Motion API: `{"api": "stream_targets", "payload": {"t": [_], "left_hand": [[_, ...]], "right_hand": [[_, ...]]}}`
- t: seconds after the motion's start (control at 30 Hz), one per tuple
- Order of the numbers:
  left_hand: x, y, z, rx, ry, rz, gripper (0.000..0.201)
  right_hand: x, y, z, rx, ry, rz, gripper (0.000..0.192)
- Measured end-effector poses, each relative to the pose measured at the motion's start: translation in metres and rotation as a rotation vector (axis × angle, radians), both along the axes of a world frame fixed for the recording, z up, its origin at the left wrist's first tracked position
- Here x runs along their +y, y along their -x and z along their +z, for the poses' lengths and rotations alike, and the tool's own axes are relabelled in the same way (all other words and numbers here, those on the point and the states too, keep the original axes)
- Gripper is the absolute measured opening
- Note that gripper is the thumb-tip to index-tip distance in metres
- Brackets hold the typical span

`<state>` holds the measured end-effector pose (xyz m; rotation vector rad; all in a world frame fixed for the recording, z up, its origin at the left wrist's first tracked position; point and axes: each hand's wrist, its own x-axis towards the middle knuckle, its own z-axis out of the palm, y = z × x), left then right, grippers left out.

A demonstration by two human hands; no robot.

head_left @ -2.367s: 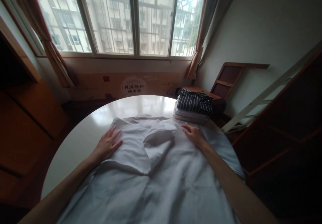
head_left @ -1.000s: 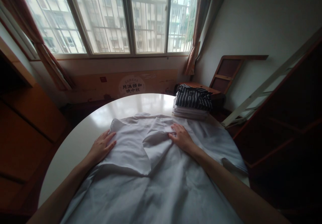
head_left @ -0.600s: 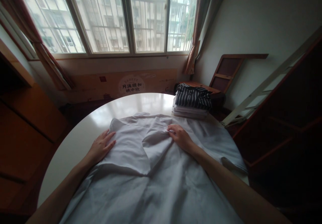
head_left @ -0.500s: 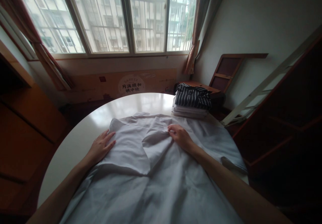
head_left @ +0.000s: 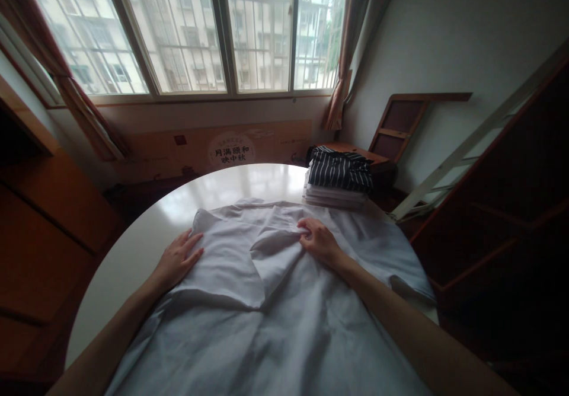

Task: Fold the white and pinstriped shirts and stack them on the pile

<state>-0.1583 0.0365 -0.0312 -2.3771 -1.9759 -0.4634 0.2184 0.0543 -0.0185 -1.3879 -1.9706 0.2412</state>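
Head view, garment: a pale white cotton shirt (head_left: 267, 301) lies spread over the near half of the round glossy white table (head_left: 146, 230), its top edge toward twelve o'clock and its lower part running off the frame at six.
Head view, left hand: here's the left hand (head_left: 175, 259), flat at the shirt's nine o'clock edge, fingers lightly spread, palm half on cloth and half on bare tabletop, pinning and gripping nothing.
Head view, right hand: and the right hand (head_left: 320, 243) sits near the middle of the shirt's upper part, fingers curled close together on the tip of a folded-in flap (head_left: 278, 252); whether they pinch that cloth or only press on it I cannot tell.
Head view, folds so far: the left side panel looks already turned in toward the centre, with that flap lying across it; a short sleeve (head_left: 400, 271) at three o'clock is spread out flat, hanging toward the table edge.
Head view, what is left: by my read this is early going, with the right side and the long lower part not yet folded.
Head view, finished pile: at one o'clock, a neat stack of folded clothes topped by a dark navy pinstriped garment (head_left: 340, 173), well apart from both hands.
Head view, surroundings: a barred window (head_left: 200, 28) at twelve.
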Motion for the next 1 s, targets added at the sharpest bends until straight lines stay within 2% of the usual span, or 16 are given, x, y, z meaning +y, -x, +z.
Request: {"api": "stream_targets", "payload": {"t": [0.43, 1.0], "left_hand": [[0.0002, 0.0001, -0.0001, 0.002, 0.024, 0.009, 0.055], [-0.0011, -0.0002, 0.001, -0.034, 0.002, -0.005, 0.05]], "right_hand": [[0.0032, -0.0025, -0.0014, -0.024, 0.018, 0.06, 0.02], [0.0056, -0.0031, -0.0035, 0.016, 0.035, 0.028, 0.015]]}}
